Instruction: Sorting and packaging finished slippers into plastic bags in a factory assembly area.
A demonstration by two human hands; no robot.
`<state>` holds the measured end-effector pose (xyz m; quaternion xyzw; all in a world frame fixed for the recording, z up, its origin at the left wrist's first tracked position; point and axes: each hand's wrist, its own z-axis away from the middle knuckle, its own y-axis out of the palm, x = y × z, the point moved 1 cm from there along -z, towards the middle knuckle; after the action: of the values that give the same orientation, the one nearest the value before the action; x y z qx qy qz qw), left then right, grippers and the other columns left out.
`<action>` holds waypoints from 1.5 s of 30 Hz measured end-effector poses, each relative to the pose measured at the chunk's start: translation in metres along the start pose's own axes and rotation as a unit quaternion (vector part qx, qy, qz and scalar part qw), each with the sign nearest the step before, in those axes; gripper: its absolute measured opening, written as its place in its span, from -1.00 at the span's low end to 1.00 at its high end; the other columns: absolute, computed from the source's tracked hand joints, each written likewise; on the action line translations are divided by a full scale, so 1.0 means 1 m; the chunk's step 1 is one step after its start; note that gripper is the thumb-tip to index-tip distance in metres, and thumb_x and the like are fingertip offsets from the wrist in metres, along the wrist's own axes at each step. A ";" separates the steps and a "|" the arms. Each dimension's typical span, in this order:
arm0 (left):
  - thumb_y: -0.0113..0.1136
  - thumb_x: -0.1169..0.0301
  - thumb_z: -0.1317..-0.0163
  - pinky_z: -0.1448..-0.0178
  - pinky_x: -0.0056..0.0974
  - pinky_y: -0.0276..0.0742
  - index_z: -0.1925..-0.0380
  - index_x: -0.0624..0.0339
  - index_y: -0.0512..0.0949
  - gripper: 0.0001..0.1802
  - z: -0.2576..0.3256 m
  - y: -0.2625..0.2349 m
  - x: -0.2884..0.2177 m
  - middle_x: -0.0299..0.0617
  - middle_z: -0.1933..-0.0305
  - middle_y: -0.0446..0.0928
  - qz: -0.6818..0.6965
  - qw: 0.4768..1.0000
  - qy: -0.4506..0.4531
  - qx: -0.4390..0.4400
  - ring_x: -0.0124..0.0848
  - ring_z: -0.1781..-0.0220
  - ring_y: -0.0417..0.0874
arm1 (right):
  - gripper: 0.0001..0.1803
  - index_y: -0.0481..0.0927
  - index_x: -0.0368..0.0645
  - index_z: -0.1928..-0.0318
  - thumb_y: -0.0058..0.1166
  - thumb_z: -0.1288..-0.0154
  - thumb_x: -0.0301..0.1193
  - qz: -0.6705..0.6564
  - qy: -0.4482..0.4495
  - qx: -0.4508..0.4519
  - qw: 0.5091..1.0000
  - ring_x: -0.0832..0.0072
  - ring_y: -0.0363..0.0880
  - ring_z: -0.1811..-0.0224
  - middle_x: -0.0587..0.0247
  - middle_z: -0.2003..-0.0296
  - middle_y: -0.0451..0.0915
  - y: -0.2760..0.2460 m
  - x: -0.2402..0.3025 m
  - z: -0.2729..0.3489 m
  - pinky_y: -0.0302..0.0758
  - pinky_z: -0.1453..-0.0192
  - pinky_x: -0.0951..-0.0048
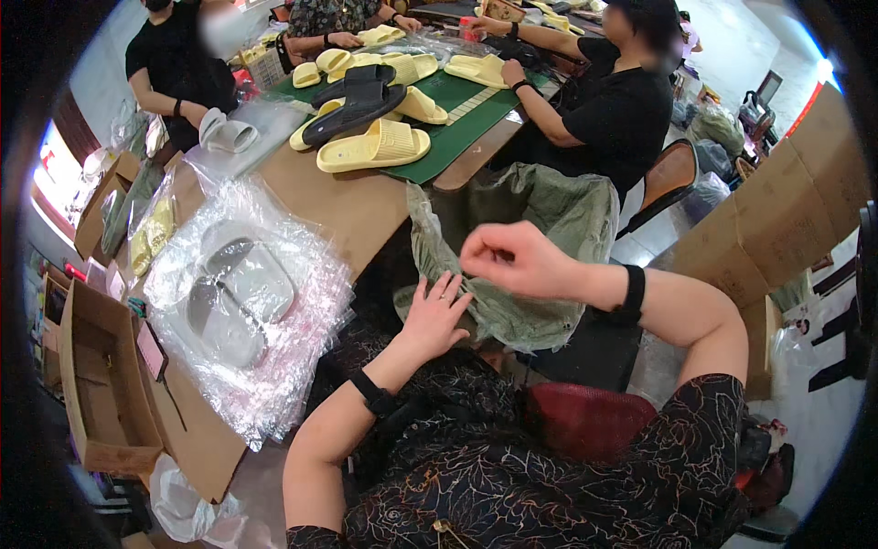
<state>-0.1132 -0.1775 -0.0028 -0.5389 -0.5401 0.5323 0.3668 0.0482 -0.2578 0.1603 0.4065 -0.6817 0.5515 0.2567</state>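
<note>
We find the sack (567, 206) just right of centre, mouth up. Left hand (437, 311): fingers spread, laid against the sack's near-left edge. Right hand (517, 259): fingers curled above the sack, blocking part of our view into it; we cannot tell whether it grips anything. Left of frame: grey slippers (224, 316) in clear film (306, 265), beside an open box (101, 375). Upper centre: yellow slippers (375, 149) and black slippers (352, 117) crowd a green mat (439, 157). Upper right: a seated co-worker (617, 119).
</note>
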 end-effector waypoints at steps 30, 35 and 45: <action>0.18 0.26 -0.40 -0.11 -0.23 0.52 -0.08 0.31 0.44 -0.60 0.030 -0.092 -0.096 -0.06 -0.04 0.57 0.697 0.710 0.096 -0.011 -0.31 -0.04 0.62 | -0.85 0.47 -0.18 0.17 0.04 -0.43 -0.36 -0.508 -0.079 -0.045 0.857 0.72 0.07 0.58 0.57 0.59 0.16 0.070 0.169 -0.208 0.06 0.54 0.61; 0.24 0.30 -0.37 0.14 -0.36 0.48 0.19 0.23 0.51 -0.78 0.055 -0.118 -0.078 -0.28 0.31 0.56 0.623 0.780 0.061 -0.022 -0.55 0.26 0.53 | -0.82 0.38 -0.05 0.36 0.07 -0.38 -0.34 -0.536 -0.078 -0.090 0.836 0.71 0.06 0.61 0.55 0.60 0.17 0.072 0.170 -0.206 0.03 0.54 0.56; 0.52 0.10 -0.03 0.26 -0.22 0.58 0.08 0.24 0.53 -0.42 0.101 -0.166 -0.045 -0.10 0.28 0.56 0.335 0.822 -0.163 -0.430 -0.23 0.32 0.63 | -0.75 0.49 -0.16 0.05 -0.15 -0.54 -0.27 -0.567 -0.336 -0.005 0.752 0.68 0.07 0.59 0.51 0.59 0.16 0.075 0.190 -0.163 0.07 0.51 0.56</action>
<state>-0.2364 -0.2151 0.1494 -0.6953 -0.5520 0.4160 -0.1968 -0.1322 -0.1479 0.3136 0.8761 -0.3713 0.1289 0.2792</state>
